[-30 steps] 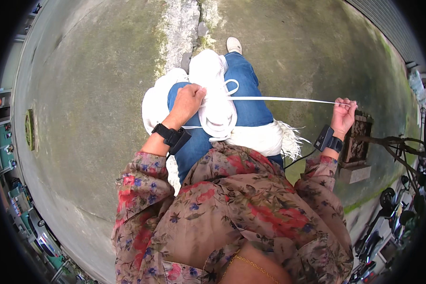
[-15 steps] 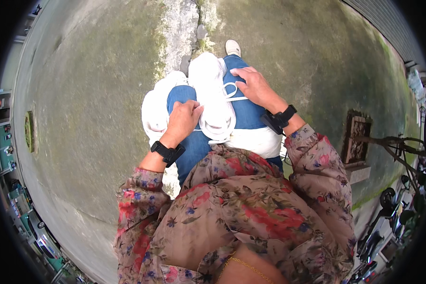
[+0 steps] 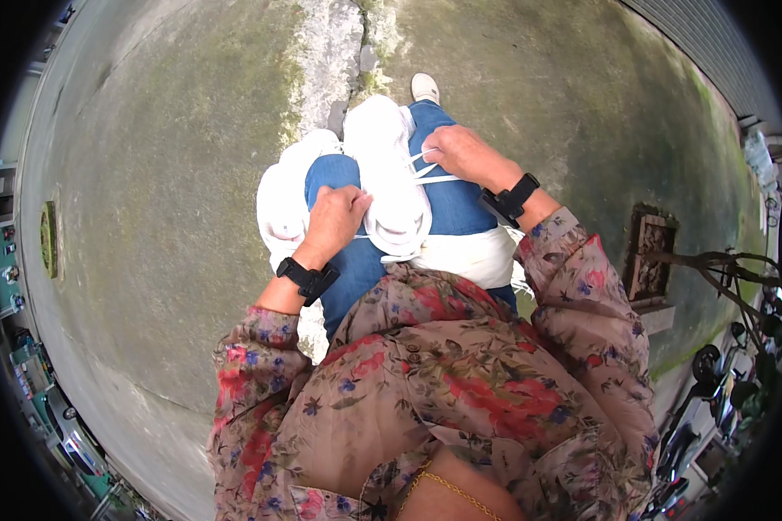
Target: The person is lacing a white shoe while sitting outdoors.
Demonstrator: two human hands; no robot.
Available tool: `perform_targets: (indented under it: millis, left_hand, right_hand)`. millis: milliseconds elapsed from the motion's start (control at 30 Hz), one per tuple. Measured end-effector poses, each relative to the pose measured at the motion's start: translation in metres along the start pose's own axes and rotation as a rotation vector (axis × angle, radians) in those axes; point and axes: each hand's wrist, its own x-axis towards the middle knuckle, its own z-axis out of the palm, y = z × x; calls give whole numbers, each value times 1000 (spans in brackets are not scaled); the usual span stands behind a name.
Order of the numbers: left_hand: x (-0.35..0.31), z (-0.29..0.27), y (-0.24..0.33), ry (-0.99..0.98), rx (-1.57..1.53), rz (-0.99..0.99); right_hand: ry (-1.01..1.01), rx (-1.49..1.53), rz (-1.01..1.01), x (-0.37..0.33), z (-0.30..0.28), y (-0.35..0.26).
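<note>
A white lace-up sneaker (image 3: 381,130) lies on the person's lap, toe pointing away, its opening nearest the body. A white shoelace (image 3: 439,180) comes off its right side; the right hand (image 3: 433,154) has its fingertips pinched on a thin loop of it. The left hand (image 3: 334,219) is curled at the sneaker's left edge; whether it grips anything there, I cannot tell. The hands are apart, one on each side of the sneaker. Below are blue jeans (image 3: 462,208), with a white bundle (image 3: 465,259) across the right thigh. More white shoes (image 3: 278,201) sit beside the left knee, above stained concrete ground (image 3: 165,174).
</note>
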Motion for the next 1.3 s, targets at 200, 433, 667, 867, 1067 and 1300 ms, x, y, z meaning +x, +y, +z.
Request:
perform_targets:
  millis: [200, 433, 667, 867, 1067, 1300]
  left_hand:
    - [0, 2, -1, 7, -9, -1]
    - [-2, -1, -4, 7, -15, 1]
    - [-3, -21, -6, -159, -78, -104]
    - [-28, -106, -38, -390, -921, -189]
    - [-34, -104, -76, -314, -253, -406]
    - [6, -34, -6, 142, -55, 82]
  right_hand:
    - [205, -121, -8, 2, 1, -3]
    - [-37, 1215, 358, 6, -1, -11]
    - [-32, 1382, 553, 5, 3, -20]
    - [278, 591, 301, 2, 26, 6]
    - [-108, 102, 181, -28, 15, -32]
    - [6, -3, -12, -57, 16, -37]
